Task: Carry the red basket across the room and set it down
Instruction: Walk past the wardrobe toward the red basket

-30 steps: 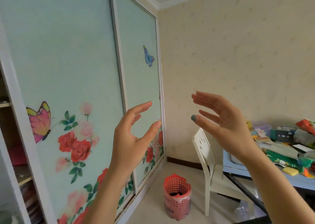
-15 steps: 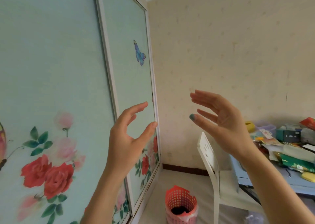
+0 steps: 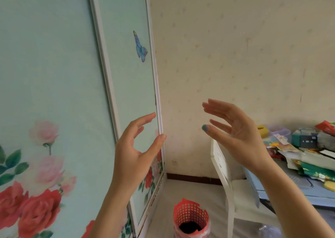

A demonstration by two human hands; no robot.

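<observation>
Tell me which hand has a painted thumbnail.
The right hand: its thumbnail carries blue-green polish. The left hand shows none in this view. Both are raised, open and empty.

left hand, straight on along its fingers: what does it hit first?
Probably the wardrobe's sliding door. The left hand is open and empty, fingers aimed up and forward, overlapping the door's right edge. Depth is unclear, so it could slip past to the wall. The red basket sits far below.

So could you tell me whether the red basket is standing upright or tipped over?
Upright: the red basket stands on the floor with its open rim facing up.
</observation>
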